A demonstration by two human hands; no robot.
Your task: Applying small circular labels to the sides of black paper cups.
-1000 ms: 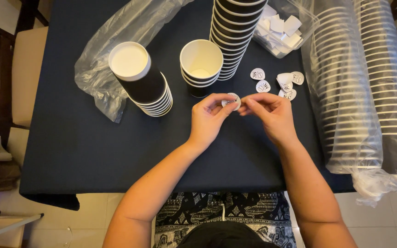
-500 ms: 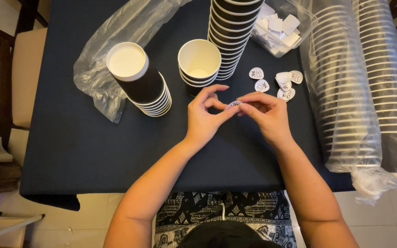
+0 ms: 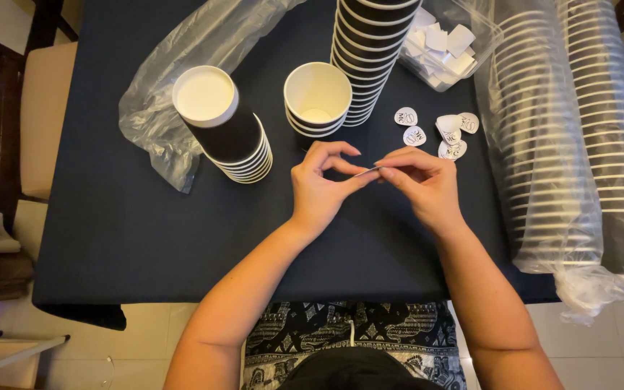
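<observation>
Both hands pinch one small white sticker (image 3: 367, 171) edge-on above the tabletop (image 3: 131, 224), left hand (image 3: 321, 189) and right hand (image 3: 422, 180) meeting; clear tub (image 3: 487, 32) holds white paper slips (image 3: 438, 43); open cup (image 3: 317, 92) sits nested in others.

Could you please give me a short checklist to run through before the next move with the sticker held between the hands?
1. Sticker pinched by both hands: ok, left hand and right hand meet on it, above the table.
2. Sticker face readable: not ok, it shows edge-on as a thin sliver.
3. Backing peeled off: cannot tell.
4. Open cup within reach: ok, it stands upright just beyond the fingers.
5. Spare stickers at hand: ok, several lie on the dark tablecloth beyond the right hand.
6. Tall cup stack clear of the hands: ok, no contact.
</observation>
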